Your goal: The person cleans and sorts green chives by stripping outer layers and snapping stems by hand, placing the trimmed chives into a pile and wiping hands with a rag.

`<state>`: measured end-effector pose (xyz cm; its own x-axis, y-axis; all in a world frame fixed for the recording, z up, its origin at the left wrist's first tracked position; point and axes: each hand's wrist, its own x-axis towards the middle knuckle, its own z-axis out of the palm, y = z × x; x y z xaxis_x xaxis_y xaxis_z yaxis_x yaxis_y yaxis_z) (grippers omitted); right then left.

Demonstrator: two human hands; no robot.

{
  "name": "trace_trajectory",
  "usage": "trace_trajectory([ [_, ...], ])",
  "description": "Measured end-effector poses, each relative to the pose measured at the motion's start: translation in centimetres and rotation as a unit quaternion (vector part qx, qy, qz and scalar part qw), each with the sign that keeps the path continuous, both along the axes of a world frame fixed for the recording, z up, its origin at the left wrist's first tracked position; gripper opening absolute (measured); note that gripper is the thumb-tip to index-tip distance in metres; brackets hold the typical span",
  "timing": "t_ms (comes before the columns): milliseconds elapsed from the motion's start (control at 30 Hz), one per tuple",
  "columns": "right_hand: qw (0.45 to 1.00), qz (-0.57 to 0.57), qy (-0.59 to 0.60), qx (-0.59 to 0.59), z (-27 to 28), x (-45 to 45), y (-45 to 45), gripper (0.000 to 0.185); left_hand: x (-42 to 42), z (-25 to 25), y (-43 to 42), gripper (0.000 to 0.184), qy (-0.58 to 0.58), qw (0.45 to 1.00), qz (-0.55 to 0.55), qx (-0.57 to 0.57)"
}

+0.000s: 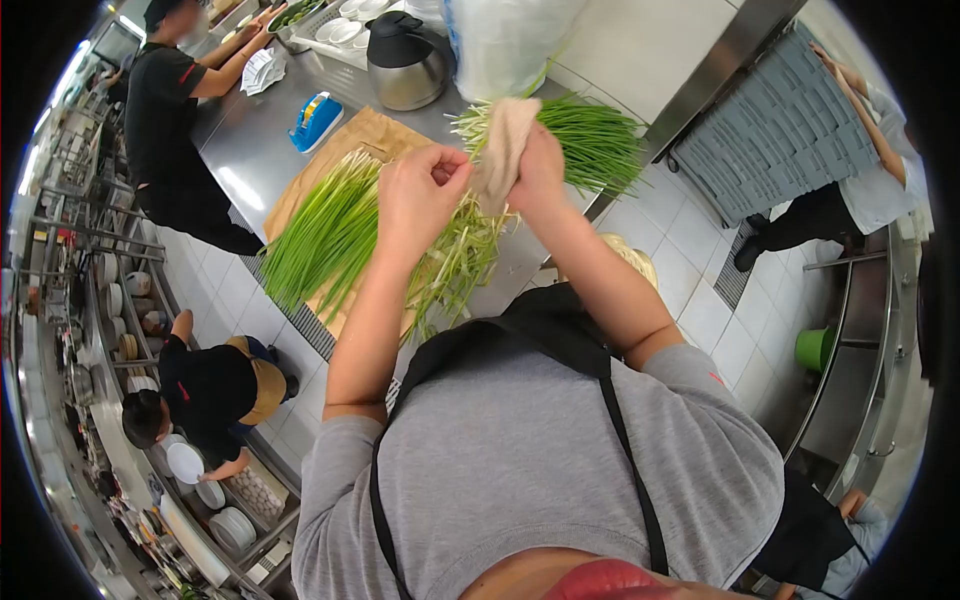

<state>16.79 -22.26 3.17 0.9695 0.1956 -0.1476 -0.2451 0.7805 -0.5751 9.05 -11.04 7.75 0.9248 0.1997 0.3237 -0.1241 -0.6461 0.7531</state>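
Note:
A beige cloth (503, 155) is held up in my right hand (540, 170), whose fingers wrap round its right side. Just left of the cloth, my left hand (425, 190) has its thumb and fingertips pinched together; what they hold, if anything, is too small to make out. Long green stalks (325, 235) lie on brown paper (370, 125) to the left. Beneath my hands is a loose heap of paler trimmings (460, 260). Another bundle of green stalks (595, 145) rests behind my right hand, at the table's right edge.
On the steel table (235, 150) stand a blue tape dispenser (316, 123), a steel jug (405, 65) and a plastic bag (500, 45). One person (165, 120) works at the far left, another (215, 385) by shelves. At right, a person (880, 170) holds stacked grey crates (770, 130).

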Motion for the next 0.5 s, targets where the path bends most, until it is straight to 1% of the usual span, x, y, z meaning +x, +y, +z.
trace_trajectory([
  [33,1.000,-0.011,0.000,0.002,0.0,1.1,-0.5,0.018,-0.5,0.1,0.2,0.013,-0.014,1.000,0.002,0.028],
  [100,0.999,-0.032,0.000,0.006,0.0,3.5,-1.9,0.018,-1.3,0.2,0.6,0.014,-0.004,1.000,0.007,0.022],
  [167,0.998,-0.037,-0.041,-0.008,0.5,5.5,-3.7,0.020,-2.1,0.2,1.0,0.014,0.004,1.000,0.013,0.013],
  [233,0.994,-0.098,-0.043,-0.028,2.1,6.5,-5.3,0.022,-2.8,0.2,1.5,0.014,0.011,1.000,0.019,0.001],
  [300,0.990,-0.118,-0.078,-0.016,2.8,8.0,-7.7,0.024,-3.2,-0.4,2.5,0.012,0.001,0.999,0.042,0.002],
  [333,0.983,-0.023,-0.167,0.071,2.3,8.9,-9.8,0.025,-3.5,-0.9,3.1,0.011,-0.003,0.999,0.053,0.002],
  [367,0.953,0.070,-0.250,0.157,1.8,9.5,-11.5,0.026,-3.6,-1.5,3.9,0.012,-0.007,0.997,0.076,-0.030],
  [433,0.978,-0.081,-0.177,0.072,3.8,9.2,-12.8,0.027,-3.7,-3.0,5.6,0.012,-0.013,0.989,0.115,-0.093],
  [467,0.977,-0.158,-0.138,0.026,4.5,8.9,-13.5,0.028,-3.6,-3.4,6.4,0.012,-0.013,0.984,0.117,-0.135],
  [500,0.976,-0.164,-0.132,0.050,4.4,8.8,-14.2,0.028,-3.4,-3.4,6.5,0.012,-0.019,0.986,0.107,-0.129],
])
